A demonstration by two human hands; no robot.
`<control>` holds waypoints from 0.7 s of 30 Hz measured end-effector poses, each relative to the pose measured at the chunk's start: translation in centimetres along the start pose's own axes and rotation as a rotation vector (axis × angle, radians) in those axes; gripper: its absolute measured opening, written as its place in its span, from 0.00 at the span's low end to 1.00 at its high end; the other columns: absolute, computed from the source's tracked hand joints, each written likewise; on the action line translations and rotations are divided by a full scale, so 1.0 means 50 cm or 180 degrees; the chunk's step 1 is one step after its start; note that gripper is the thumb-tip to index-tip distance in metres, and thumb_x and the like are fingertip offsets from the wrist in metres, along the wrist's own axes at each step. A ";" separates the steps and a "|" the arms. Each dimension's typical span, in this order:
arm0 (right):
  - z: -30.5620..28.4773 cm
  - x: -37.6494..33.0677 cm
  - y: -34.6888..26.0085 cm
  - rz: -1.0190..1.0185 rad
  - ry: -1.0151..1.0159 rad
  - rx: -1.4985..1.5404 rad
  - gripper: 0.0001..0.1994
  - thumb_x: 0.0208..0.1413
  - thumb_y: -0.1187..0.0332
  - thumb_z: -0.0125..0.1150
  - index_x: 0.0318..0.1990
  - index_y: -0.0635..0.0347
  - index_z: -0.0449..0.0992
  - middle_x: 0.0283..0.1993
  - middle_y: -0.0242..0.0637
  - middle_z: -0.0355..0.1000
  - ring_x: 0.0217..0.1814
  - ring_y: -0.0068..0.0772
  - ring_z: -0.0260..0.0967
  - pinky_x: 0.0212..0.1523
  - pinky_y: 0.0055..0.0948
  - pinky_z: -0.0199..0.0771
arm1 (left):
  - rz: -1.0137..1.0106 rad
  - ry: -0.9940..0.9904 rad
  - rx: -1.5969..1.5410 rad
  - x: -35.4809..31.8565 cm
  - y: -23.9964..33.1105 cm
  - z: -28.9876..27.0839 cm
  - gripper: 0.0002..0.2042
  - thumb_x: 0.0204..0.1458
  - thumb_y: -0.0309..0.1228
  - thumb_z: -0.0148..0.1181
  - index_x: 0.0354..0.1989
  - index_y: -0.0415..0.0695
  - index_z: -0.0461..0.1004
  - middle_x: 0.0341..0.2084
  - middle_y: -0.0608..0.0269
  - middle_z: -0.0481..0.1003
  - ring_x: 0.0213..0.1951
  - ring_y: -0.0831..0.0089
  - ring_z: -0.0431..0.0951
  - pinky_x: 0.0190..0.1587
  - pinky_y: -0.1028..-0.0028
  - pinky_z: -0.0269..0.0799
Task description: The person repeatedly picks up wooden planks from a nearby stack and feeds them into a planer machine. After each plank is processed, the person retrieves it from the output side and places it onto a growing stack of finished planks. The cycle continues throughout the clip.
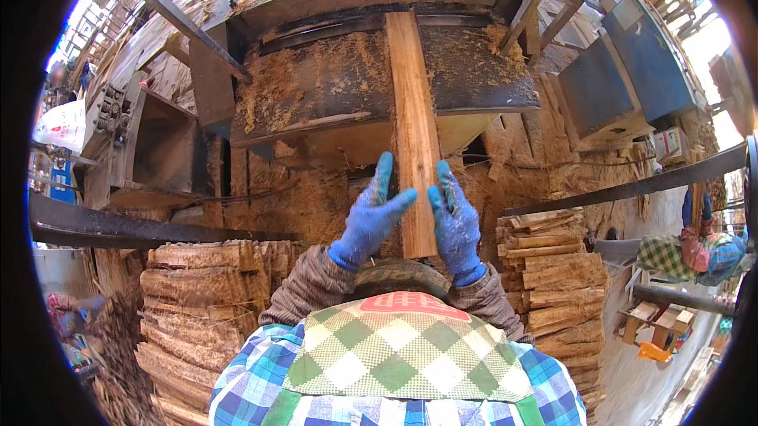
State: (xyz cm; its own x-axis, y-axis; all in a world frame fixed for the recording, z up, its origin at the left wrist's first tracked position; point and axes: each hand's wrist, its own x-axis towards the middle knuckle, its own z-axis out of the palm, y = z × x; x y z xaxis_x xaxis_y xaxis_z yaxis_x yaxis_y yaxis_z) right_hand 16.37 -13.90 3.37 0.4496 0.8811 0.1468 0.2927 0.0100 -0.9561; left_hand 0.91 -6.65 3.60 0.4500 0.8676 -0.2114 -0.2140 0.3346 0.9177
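A long wooden board (414,118) runs from the slot of a planer-like machine (371,0) toward me, crossing its dusty metal bed (316,82). The near end juts past the bed's edge. My left hand (369,217), in a blue glove, is at the board's left side with fingers spread and its thumb reaching to the board's edge. On the other side my right hand (456,225), also gloved in blue, has its fingers stretched forward along the right edge, close against the wood. Neither hand is wrapped round the board. The far end is hidden in the machine.
Stacks of rough wooden boards stand close at my left (197,292) and right (553,284). Dark metal bars (632,181) curve in from both sides. A blue machine cabinet (608,78) stands at far right. Sawdust covers the floor. Another person (695,256) is at right.
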 end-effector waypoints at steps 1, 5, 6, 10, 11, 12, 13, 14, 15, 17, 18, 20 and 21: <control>-0.009 0.020 -0.007 0.0032 0.0018 -0.0053 0.23 0.69 0.68 0.61 0.69 0.62 0.70 0.67 0.49 0.73 0.68 0.37 0.72 0.62 0.35 0.76 | 0.0226 -0.0073 0.0713 -0.020 0.000 0.009 0.42 0.60 0.27 0.67 0.79 0.44 0.48 0.76 0.55 0.55 0.73 0.68 0.59 0.72 0.69 0.60; -0.029 0.083 -0.018 0.0004 -0.0020 0.0078 0.23 0.69 0.68 0.60 0.69 0.64 0.70 0.67 0.50 0.73 0.68 0.36 0.71 0.63 0.35 0.75 | 0.0739 -0.0598 0.1814 -0.070 0.005 0.015 0.49 0.53 0.32 0.75 0.78 0.38 0.48 0.77 0.49 0.53 0.75 0.64 0.55 0.74 0.65 0.55; -0.029 0.094 -0.014 0.0042 -0.0022 0.0202 0.23 0.70 0.68 0.60 0.69 0.64 0.70 0.67 0.50 0.73 0.68 0.36 0.72 0.63 0.35 0.75 | 0.1034 -0.0599 0.2093 -0.072 0.002 0.016 0.50 0.52 0.34 0.77 0.78 0.38 0.48 0.76 0.46 0.55 0.75 0.60 0.57 0.74 0.65 0.56; -0.024 0.119 0.016 0.0092 -0.0011 0.0066 0.21 0.69 0.68 0.60 0.66 0.66 0.72 0.66 0.52 0.73 0.67 0.39 0.73 0.62 0.35 0.75 | 0.1387 -0.0457 0.2578 -0.045 -0.018 0.022 0.50 0.52 0.37 0.77 0.78 0.41 0.49 0.73 0.42 0.59 0.75 0.53 0.58 0.74 0.61 0.56; -0.022 0.128 0.023 0.0027 0.0039 -0.0070 0.21 0.69 0.68 0.60 0.66 0.66 0.72 0.65 0.52 0.73 0.67 0.39 0.74 0.62 0.35 0.75 | 0.1355 -0.0472 0.2555 -0.033 -0.022 0.024 0.50 0.52 0.39 0.76 0.78 0.41 0.50 0.73 0.41 0.60 0.75 0.50 0.58 0.73 0.59 0.57; -0.018 0.141 0.029 -0.0012 0.0126 -0.0229 0.20 0.69 0.68 0.60 0.65 0.67 0.73 0.64 0.53 0.74 0.64 0.39 0.75 0.61 0.35 0.77 | 0.1420 -0.0521 0.2467 -0.020 -0.024 0.025 0.49 0.52 0.41 0.76 0.78 0.42 0.51 0.72 0.41 0.61 0.75 0.46 0.58 0.73 0.56 0.57; -0.007 0.160 0.035 -0.0094 0.0268 -0.0376 0.20 0.69 0.68 0.61 0.64 0.67 0.74 0.62 0.53 0.75 0.62 0.39 0.76 0.59 0.35 0.78 | 0.1488 -0.0323 0.2989 -0.001 -0.024 0.025 0.48 0.52 0.43 0.75 0.78 0.42 0.52 0.71 0.41 0.62 0.74 0.44 0.57 0.73 0.53 0.57; 0.006 0.182 0.039 0.0096 0.0355 -0.0578 0.19 0.69 0.68 0.61 0.63 0.68 0.74 0.60 0.53 0.76 0.60 0.39 0.78 0.57 0.35 0.79 | 0.1645 -0.0153 0.3447 0.023 -0.022 0.021 0.47 0.52 0.45 0.74 0.77 0.42 0.54 0.71 0.42 0.62 0.74 0.41 0.57 0.73 0.50 0.57; 0.014 0.207 0.043 -0.0328 0.0524 -0.0685 0.19 0.68 0.68 0.62 0.62 0.69 0.75 0.58 0.53 0.76 0.57 0.39 0.78 0.55 0.36 0.80 | 0.1786 0.0009 0.3892 0.052 -0.018 0.016 0.47 0.53 0.48 0.73 0.76 0.43 0.55 0.70 0.42 0.63 0.74 0.38 0.56 0.72 0.47 0.56; 0.035 0.278 0.053 -0.0733 0.0765 -0.0991 0.18 0.67 0.67 0.63 0.60 0.70 0.76 0.54 0.52 0.76 0.51 0.39 0.78 0.51 0.36 0.82 | 0.1852 0.0289 0.4467 0.115 -0.005 0.003 0.43 0.55 0.56 0.64 0.73 0.41 0.60 0.70 0.43 0.63 0.74 0.38 0.55 0.73 0.43 0.51; 0.053 0.320 0.057 -0.0761 0.0937 -0.0790 0.18 0.68 0.67 0.63 0.59 0.70 0.76 0.53 0.51 0.76 0.50 0.41 0.77 0.50 0.37 0.82 | 0.1879 0.0441 0.4745 0.152 0.003 -0.006 0.42 0.56 0.60 0.60 0.71 0.41 0.62 0.70 0.43 0.63 0.75 0.38 0.54 0.74 0.41 0.48; 0.082 0.394 0.063 -0.0920 0.1221 -0.0337 0.17 0.68 0.67 0.62 0.58 0.71 0.76 0.51 0.51 0.75 0.48 0.44 0.76 0.49 0.37 0.82 | 0.1839 0.0701 0.5088 0.222 0.011 -0.015 0.42 0.59 0.65 0.53 0.70 0.41 0.65 0.71 0.44 0.62 0.75 0.38 0.52 0.75 0.39 0.44; 0.090 0.427 0.065 -0.0981 0.1411 -0.0659 0.17 0.68 0.67 0.61 0.58 0.71 0.76 0.50 0.51 0.75 0.48 0.45 0.76 0.49 0.38 0.82 | 0.1773 0.0819 0.5157 0.259 0.015 -0.019 0.42 0.60 0.65 0.51 0.70 0.41 0.65 0.72 0.45 0.61 0.76 0.39 0.51 0.75 0.39 0.42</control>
State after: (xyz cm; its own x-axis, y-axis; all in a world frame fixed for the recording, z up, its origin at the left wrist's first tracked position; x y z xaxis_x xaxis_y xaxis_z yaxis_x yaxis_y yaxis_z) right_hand 23.12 7.06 2.23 0.6151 0.5693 0.5455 0.6051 0.1027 -0.7895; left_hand 5.73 5.18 1.22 0.4576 0.8270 0.3266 0.8070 -0.5405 0.2378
